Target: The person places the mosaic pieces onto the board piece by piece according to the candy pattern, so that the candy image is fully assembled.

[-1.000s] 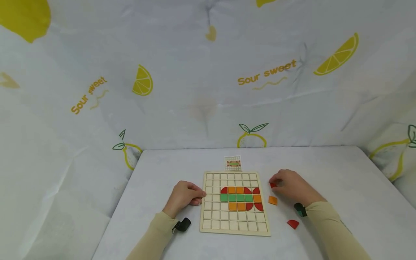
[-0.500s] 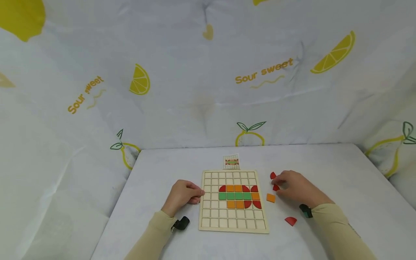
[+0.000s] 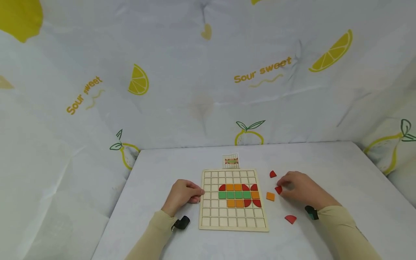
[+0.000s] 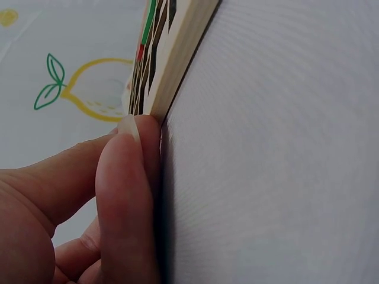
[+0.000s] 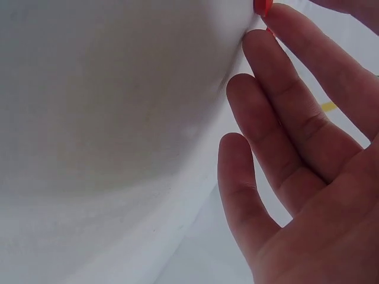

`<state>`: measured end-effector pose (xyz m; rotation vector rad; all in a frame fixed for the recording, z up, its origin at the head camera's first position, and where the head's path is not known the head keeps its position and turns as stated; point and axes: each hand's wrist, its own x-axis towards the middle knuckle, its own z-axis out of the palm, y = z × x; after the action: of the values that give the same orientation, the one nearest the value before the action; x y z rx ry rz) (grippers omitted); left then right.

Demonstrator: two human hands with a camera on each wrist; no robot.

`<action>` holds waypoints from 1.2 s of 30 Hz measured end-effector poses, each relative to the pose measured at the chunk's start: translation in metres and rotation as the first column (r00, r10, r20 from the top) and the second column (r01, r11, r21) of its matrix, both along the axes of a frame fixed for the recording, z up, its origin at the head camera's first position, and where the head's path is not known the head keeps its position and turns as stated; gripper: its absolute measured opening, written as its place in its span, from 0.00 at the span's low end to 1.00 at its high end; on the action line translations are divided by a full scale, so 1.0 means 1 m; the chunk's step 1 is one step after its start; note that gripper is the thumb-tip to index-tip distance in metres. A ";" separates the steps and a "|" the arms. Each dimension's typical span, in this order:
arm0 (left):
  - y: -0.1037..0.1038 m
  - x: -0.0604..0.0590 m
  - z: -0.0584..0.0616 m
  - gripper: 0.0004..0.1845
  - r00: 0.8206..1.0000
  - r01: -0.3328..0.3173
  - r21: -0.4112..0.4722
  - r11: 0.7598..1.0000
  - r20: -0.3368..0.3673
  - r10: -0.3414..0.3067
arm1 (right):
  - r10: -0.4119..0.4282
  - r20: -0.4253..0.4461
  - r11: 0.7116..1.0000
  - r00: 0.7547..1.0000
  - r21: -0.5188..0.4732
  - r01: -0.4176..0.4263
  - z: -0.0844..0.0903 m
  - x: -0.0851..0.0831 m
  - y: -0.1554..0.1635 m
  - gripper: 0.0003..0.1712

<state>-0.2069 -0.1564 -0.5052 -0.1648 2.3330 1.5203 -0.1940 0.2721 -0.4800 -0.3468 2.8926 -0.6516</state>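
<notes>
Both hands are working: my left hand (image 3: 182,196) is pressing curled fingers against the wooden grid board's (image 3: 232,224) left edge, while my right hand (image 3: 297,187) is pinching a red quarter-circle piece (image 3: 278,189) on the worktop (image 3: 341,173) just right of it.

Both arms are wearing long, pale beige sleeves that are reaching down to the wrists and bunching into soft folds at the cuffs. A small black device is sitting strapped at the left cuff (image 3: 182,223), rounded and glossy, while a similar dark one with a hint of teal is showing at the right cuff (image 3: 312,212). The left hand (image 3: 182,195) and the right hand (image 3: 300,188) are both going bare, with no rings or gloves showing, and the fingernails in the left wrist view are looking short and unpainted.
</notes>
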 end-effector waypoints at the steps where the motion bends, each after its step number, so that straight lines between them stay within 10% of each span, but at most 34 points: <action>1: 0.000 0.000 0.000 0.08 1.000 -0.003 0.000 1.000 0.002 0.003 | 0.002 -0.001 1.000 1.000 -0.005 -0.002 0.000 0.000 -0.001 0.14; 36: -0.001 -0.002 -0.002 0.09 1.000 0.003 0.005 1.000 -0.001 -0.003 | -0.040 0.020 0.999 0.999 -0.005 0.041 -0.003 -0.012 0.002 0.13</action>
<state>-0.2085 -0.1574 -0.5070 -0.1590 2.3292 1.5247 -0.2061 0.2742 -0.4832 -0.2816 2.8863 -0.6661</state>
